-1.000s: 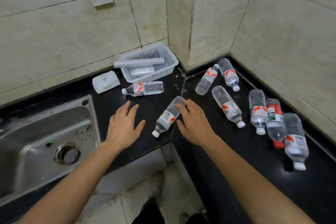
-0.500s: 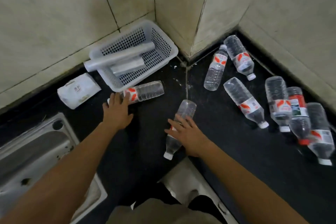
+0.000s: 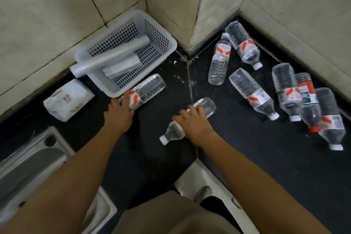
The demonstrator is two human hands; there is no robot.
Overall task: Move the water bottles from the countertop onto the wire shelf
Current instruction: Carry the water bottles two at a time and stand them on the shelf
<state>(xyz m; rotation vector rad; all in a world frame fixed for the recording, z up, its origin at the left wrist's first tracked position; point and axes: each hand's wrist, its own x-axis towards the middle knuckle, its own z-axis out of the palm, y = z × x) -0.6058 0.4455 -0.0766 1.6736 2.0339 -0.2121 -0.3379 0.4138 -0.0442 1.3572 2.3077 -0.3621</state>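
Clear water bottles with red-and-white labels lie on the black countertop [image 3: 152, 150]. My left hand [image 3: 118, 115] grips the cap end of one bottle [image 3: 150, 89] lying against the white basket. My right hand [image 3: 195, 122] wraps around the middle of a second bottle [image 3: 206, 107] near the counter's inner corner, its white cap pointing toward me. Several more bottles [image 3: 250, 91] lie to the right, one of them with a red label and red cap [image 3: 307, 97]. No wire shelf is in view.
A white perforated basket [image 3: 163, 42] holding rolled plastic stands against the tiled wall. A white packet [image 3: 68, 99] lies left of it. A steel sink [image 3: 36, 159] is at the lower left. Tiled walls close the corner behind.
Both hands have closed around their bottles: the left slid onto the bottle by the basket, the right curled over the middle one. The camera has leaned further over the counter.
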